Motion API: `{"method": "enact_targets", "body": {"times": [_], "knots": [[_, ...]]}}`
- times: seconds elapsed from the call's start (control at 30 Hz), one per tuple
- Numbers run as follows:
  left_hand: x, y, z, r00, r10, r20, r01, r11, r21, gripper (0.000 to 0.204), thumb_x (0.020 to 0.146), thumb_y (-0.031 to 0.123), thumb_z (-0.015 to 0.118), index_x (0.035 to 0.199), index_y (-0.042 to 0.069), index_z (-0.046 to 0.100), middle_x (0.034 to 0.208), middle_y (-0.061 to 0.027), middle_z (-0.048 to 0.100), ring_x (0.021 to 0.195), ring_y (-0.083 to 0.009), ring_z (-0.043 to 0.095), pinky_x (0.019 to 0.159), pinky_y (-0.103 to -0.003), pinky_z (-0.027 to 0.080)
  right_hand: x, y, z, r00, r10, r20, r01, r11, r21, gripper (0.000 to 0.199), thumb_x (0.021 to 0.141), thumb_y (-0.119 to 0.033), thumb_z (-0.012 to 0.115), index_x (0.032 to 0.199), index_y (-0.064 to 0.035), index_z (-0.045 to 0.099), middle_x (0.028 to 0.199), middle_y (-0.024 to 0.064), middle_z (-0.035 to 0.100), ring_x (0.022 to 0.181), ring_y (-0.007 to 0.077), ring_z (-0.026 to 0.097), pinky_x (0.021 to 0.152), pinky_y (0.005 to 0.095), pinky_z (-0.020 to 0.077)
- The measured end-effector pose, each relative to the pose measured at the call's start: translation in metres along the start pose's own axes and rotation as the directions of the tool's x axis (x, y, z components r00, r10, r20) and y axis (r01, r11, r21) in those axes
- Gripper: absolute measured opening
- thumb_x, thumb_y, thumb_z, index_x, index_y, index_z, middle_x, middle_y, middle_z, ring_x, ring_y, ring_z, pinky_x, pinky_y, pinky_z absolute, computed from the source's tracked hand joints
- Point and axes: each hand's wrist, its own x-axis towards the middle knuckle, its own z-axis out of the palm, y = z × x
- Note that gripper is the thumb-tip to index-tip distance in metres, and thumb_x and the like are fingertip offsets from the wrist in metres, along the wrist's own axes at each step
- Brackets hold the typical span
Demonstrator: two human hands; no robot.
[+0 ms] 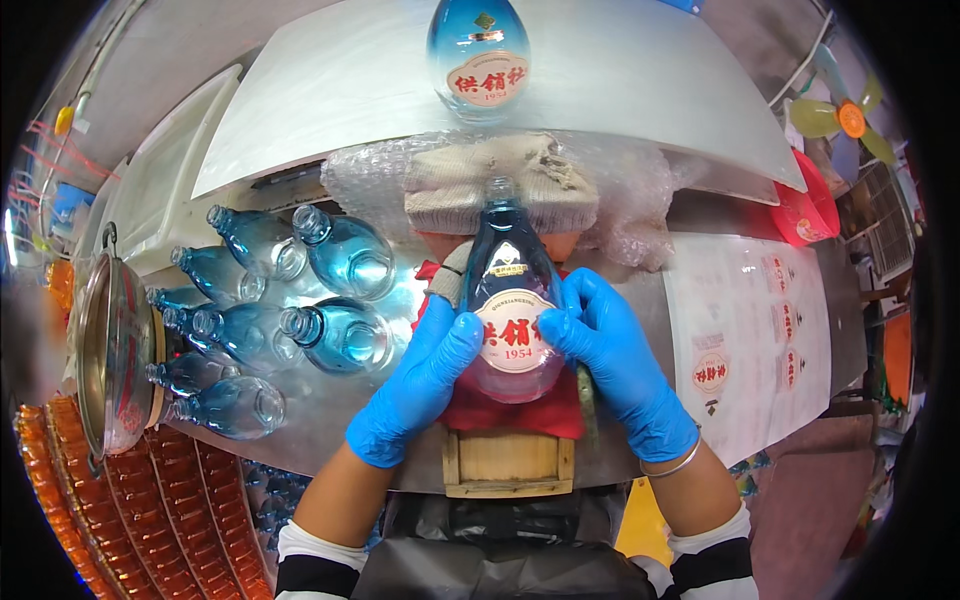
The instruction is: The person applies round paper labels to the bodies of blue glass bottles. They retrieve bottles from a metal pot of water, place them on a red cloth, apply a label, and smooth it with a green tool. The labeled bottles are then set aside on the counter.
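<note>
A glass bottle [510, 265], blue fading to pinkish at its base, lies on a padded stand with its neck pointing away from me. Both blue-gloved hands hold its lower part. My left hand [420, 365] closes on the left side, thumb at the edge of the pale oval label [517, 338] with red characters. On the right side my right hand [618, 350] grips it, thumb pressed on the label's right edge. Under the bottle are a red cloth [510, 415] and a wooden block [508, 462]. A knitted cloth pad [500, 165] lies behind its neck.
Several blue bottles [345, 255] stand at left, near a round metal-rimmed pan [105, 350]. A sheet of decals [750, 340] lies at right. One labelled bottle [480, 60] stands on the far white board [640, 70]. Bubble wrap [640, 205], a red bin [808, 205] and a fan [850, 120] are beyond.
</note>
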Motion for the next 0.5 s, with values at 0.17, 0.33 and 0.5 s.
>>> {"method": "enact_targets", "body": {"times": [0.17,0.33,0.5], "knots": [[0.001,0.0,-0.005,0.999,0.04,0.029,-0.037,0.996,-0.079,0.082,0.084,0.041,0.055,0.141,0.001,0.011,0.138,-0.0165,0.031,0.125,-0.0257,0.037,0.102,-0.038,0.032,0.0,-0.001,-0.001,0.999,0.041,0.029,-0.044,0.996,0.072,0.03,0.08,-0.016,0.069,0.076,-0.0108,0.04,0.074,-0.0037,0.042,0.069,0.0031,0.039,0.061,0.0187,0.0366],[0.005,0.012,0.005,0.999,-0.003,0.05,0.003,1.0,-0.006,0.073,0.088,0.035,0.049,0.139,-0.002,0.014,0.138,-0.0165,0.028,0.128,-0.0238,0.029,0.106,-0.035,0.024,-0.001,-0.002,0.001,0.999,0.044,0.004,-0.044,0.997,0.064,0.03,0.081,-0.018,0.068,0.074,-0.0108,0.04,0.072,-0.0037,0.041,0.068,0.0035,0.038,0.06,0.0187,0.0354],[0.005,0.006,0.003,1.0,0.024,-0.002,-0.024,1.0,0.006,0.065,0.091,0.035,0.045,0.138,0.0,0.018,0.133,-0.0157,0.036,0.122,-0.0233,0.038,0.102,-0.035,0.032,0.002,0.004,-0.003,1.0,0.015,-0.014,-0.016,1.0,-0.024,0.027,0.083,-0.021,0.065,0.074,-0.0096,0.043,0.069,-0.0033,0.04,0.066,0.0038,0.038,0.059,0.0182,0.0345]]}}
